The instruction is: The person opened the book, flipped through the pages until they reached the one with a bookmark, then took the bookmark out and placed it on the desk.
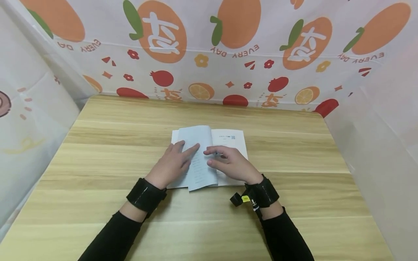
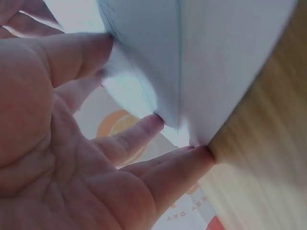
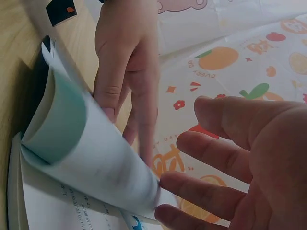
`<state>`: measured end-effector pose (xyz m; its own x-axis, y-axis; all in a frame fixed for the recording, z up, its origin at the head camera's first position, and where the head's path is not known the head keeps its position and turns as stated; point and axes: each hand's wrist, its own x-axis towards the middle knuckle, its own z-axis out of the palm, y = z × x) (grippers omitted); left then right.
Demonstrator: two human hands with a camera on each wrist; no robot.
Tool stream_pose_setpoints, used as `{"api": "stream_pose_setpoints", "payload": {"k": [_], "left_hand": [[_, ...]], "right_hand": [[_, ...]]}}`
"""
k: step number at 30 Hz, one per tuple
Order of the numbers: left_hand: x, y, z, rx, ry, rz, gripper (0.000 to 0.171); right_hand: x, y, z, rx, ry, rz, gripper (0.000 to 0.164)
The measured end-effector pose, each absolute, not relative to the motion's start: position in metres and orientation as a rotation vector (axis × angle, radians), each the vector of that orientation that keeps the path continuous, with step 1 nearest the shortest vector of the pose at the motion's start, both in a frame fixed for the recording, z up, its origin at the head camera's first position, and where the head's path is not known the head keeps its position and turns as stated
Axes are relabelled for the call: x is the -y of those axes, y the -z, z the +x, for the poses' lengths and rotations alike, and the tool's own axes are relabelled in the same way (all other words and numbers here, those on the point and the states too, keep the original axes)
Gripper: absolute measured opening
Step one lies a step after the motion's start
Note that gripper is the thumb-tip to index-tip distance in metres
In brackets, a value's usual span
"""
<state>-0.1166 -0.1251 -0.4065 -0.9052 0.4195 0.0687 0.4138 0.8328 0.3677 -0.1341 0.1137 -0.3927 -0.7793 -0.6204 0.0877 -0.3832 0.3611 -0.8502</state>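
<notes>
An open book (image 1: 230, 136) with printed white pages lies on the wooden table. One page (image 1: 201, 174) stands curved over its middle, its lower edge lifted. Spread fingers of my left hand (image 1: 168, 166) rest on the left side of that page; in the left wrist view, the left hand's fingertips (image 2: 204, 155) touch the paper. Over the right page hovers my right hand (image 1: 233, 165), thumb and fingers apart with nothing between them. In the right wrist view, the right hand (image 3: 268, 158) has its lower fingertips close to the curved page (image 3: 103, 158); contact is unclear there.
The wooden table (image 1: 277, 145) reaches out on all sides of the book. A fruit-printed cloth (image 1: 202, 69) hangs along its back edge, and pale cloth (image 1: 32, 108) hangs at the left. Each wrist wears a black band (image 1: 147, 195); a small camera (image 1: 236, 199) sticks out by the right one.
</notes>
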Motion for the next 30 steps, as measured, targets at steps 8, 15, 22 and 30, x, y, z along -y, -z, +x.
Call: {"api": "stream_pose_setpoints", "payload": {"k": [8, 15, 22, 30], "left_hand": [[0.125, 0.407, -0.117, -2.955, -0.583, 0.615, 0.060], [0.124, 0.408, -0.118, -2.929, -0.610, 0.588, 0.066], [0.122, 0.408, -0.119, -2.917, -0.598, 0.658, 0.049], [0.122, 0.406, -0.119, -2.885, -0.613, 0.643, 0.060]], "right_hand": [[-0.122, 0.393, -0.137, -2.460, 1.331, -0.826, 0.039], [-0.138, 0.392, -0.145, -2.643, 1.190, -0.581, 0.045], [-0.157, 0.398, -0.154, -2.762, 1.022, -0.432, 0.061], [-0.164, 0.404, -0.158, -2.769, 0.893, -0.368, 0.079]]}}
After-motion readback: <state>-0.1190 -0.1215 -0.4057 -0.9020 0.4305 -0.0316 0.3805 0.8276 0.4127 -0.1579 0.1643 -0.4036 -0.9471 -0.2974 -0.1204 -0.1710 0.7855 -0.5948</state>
